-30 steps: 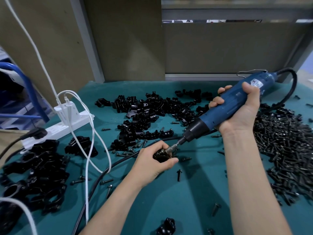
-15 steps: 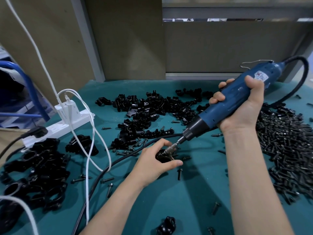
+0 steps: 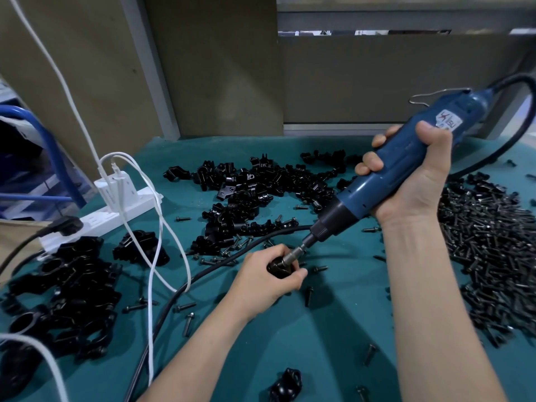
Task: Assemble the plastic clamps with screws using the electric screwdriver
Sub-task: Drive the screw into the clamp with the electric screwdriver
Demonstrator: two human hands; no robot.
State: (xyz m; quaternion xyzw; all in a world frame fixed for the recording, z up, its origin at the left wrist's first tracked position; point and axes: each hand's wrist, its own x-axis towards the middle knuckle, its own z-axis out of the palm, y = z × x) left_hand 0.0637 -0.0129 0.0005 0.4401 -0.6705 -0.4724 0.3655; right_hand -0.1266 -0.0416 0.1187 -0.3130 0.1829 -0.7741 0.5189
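Left hand (image 3: 269,281) curls around one black clamp (image 3: 277,268) near the middle of the green table (image 3: 333,329), just beyond a single clamp (image 3: 285,385) that lies alone at the near edge. Right hand (image 3: 412,181) grasps the one blue electric screwdriver (image 3: 359,195), tilted, and its bit meets the black clamp from above. A heap of clamps (image 3: 63,291) lies at the left edge, a heap of screws (image 3: 493,256) at the right edge, and a heap of clamp parts (image 3: 261,192) toward the far edge. Each heap holds too many pieces to count.
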